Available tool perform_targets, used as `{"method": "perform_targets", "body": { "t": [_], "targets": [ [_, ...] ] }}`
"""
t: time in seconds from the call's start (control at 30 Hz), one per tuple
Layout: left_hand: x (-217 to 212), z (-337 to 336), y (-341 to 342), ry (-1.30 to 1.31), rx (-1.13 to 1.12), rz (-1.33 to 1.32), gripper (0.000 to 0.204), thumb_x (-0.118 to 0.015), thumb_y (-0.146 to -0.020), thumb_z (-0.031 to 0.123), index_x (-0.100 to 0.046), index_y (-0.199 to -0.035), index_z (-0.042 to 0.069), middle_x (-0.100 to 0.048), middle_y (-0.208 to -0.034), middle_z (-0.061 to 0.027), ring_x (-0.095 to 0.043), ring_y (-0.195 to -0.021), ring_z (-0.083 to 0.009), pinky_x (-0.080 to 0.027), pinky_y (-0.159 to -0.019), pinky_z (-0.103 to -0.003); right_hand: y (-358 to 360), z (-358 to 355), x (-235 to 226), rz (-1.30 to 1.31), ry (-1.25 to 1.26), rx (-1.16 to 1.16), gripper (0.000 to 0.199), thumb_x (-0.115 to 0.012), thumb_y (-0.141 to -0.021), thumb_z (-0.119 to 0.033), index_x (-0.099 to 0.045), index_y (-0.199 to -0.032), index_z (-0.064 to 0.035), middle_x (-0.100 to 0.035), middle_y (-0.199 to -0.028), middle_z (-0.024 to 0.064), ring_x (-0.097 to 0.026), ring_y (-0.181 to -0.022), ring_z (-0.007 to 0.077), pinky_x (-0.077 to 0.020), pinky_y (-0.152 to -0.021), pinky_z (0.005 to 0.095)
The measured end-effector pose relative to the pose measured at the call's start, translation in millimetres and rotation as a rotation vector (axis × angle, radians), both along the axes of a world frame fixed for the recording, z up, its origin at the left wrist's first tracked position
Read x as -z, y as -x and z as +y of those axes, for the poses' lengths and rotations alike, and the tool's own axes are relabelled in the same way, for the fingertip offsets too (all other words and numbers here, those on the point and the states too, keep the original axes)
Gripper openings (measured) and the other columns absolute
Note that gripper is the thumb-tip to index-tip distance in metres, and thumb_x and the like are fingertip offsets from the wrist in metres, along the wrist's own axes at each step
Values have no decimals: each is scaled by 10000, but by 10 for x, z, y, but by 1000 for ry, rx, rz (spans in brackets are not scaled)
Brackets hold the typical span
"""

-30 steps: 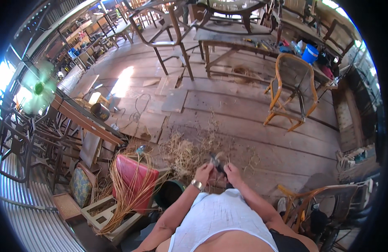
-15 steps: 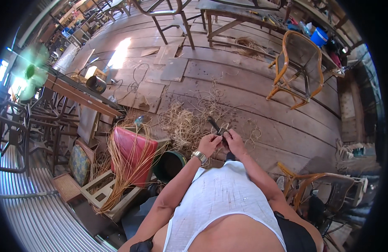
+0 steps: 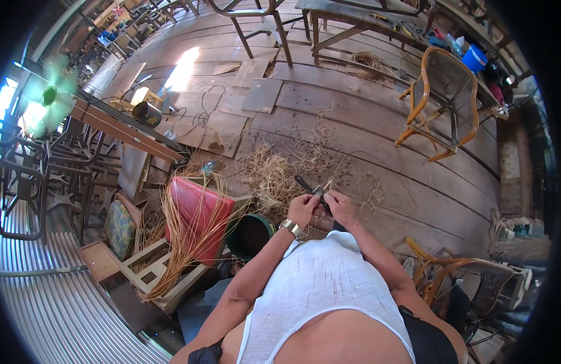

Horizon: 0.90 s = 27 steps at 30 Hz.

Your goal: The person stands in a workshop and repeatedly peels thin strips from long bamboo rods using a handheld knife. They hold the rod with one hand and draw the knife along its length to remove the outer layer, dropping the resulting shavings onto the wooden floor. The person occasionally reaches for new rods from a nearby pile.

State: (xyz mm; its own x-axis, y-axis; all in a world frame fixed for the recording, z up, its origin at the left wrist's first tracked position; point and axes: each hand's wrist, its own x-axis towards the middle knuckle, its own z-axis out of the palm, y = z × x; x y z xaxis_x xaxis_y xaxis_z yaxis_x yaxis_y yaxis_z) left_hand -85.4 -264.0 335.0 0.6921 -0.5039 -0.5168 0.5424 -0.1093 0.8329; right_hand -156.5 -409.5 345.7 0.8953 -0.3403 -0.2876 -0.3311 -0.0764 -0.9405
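Observation:
In front of my lap both hands meet, fingers closed round a small dark-handled tool (image 3: 303, 182) whose handle points up and to the left. My left hand (image 3: 302, 208), with a metal watch (image 3: 291, 227) at the wrist, grips near its base. Pressed in from the other side, my right hand (image 3: 343, 209) pinches at the same spot. A pale thin strand end (image 3: 329, 181) sticks up between the hands; the tool's working end is hidden by my fingers. Just beyond lies a heap of tangled cane strips (image 3: 271, 182) on the floor.
To the left, long cane strands (image 3: 198, 242) drape over a red-cushioned seat (image 3: 202, 212), beside a dark green bucket (image 3: 269, 225). A rattan-framed chair (image 3: 419, 115) stands far right, another chair (image 3: 435, 267) near right. A fan (image 3: 50, 95) and dark chair frames (image 3: 25, 200) occupy the left side.
The surroundings have shifted slightly right in the picture. The tool's handle has tipped lower and to the left, while both hands stay together at nearly the same place.

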Motion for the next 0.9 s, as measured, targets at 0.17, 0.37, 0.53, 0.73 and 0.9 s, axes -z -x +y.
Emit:
{"method": "perform_targets", "body": {
  "t": [0.17,0.37,0.53,0.73,0.9],
  "targets": [
    [45,-18,-1,-23,72,-105,215,-612,-932,216,-622,-938,1,-644,-732,-17,-536,-592,-44,-414,-510,-193,0,-33,62,14,-131,59,252,-555,-926,-250,-590,-809,-31,-552,-624,-2,-521,-546,76,-432,-492,260],
    [142,2,8,-118,136,-189,242,-631,-917,226,-643,-923,-16,-660,-760,-23,-574,-645,-58,-474,-571,-221,-43,10,-48,91,-266,122,275,-593,-936,-273,-608,-808,-30,-582,-656,7,-535,-563,71,-444,-513,245],
    [5,20,-46,-270,228,-398,260,-650,-872,262,-680,-873,3,-686,-727,-92,-631,-622,-140,-490,-585,-292,-3,84,277,-34,-222,97,238,-576,-953,-239,-586,-848,-26,-625,-747,25,-601,-605,86,-517,-535,228],
    [-9,31,-56,-289,244,-485,261,-642,-874,270,-683,-857,13,-674,-702,-91,-619,-612,-152,-477,-581,-308,-28,71,204,20,-353,139,253,-599,-938,-256,-587,-829,-28,-629,-721,35,-629,-586,117,-530,-528,240],
    [63,30,-24,-258,281,-408,293,-620,-903,291,-652,-821,12,-652,-686,-46,-581,-609,-115,-466,-570,-281,-40,82,198,67,-187,175,289,-628,-915,-300,-602,-776,-48,-594,-633,20,-568,-498,98,-461,-444,239]
  ]
}}
